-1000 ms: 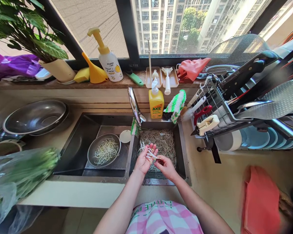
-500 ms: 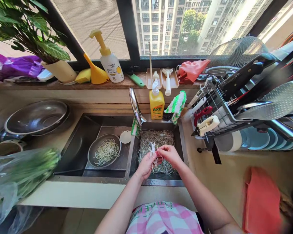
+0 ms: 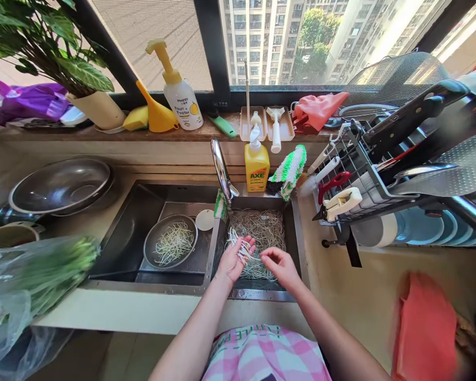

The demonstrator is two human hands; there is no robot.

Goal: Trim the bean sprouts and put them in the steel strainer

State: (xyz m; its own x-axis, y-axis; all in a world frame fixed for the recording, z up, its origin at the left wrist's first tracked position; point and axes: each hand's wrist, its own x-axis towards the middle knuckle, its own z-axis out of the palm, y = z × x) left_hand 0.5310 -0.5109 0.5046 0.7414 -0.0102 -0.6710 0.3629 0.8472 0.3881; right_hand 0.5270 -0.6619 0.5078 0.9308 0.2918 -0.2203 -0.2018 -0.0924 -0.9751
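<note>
My left hand (image 3: 234, 260) is palm up over the right sink basin, its fingers curled round a small bunch of thin white roots (image 3: 244, 248). My right hand (image 3: 281, 266) is just to the right, thumb and forefinger pinched at the end of a thin strand reaching from the bunch. Below both hands, a large tangle of pale brownish roots (image 3: 267, 225) fills much of the right basin (image 3: 294, 227). In the left basin (image 3: 122, 227) a round metal bowl (image 3: 148, 254) holds a heap of cleaner, whitish roots (image 3: 176, 241).
A chrome faucet (image 3: 218, 161) rises between the basins, with a yellow soap bottle (image 3: 257, 169) behind. On the right stands a dish rack (image 3: 365, 180) with knives and utensils. Bagged greens (image 3: 55, 270) lie left, near a wok (image 3: 59, 185). A red cloth (image 3: 426, 328) lies at right.
My hands have moved apart; the left has turned palm up and shifted slightly left with the white roots, while the right has drawn off to the right.
</note>
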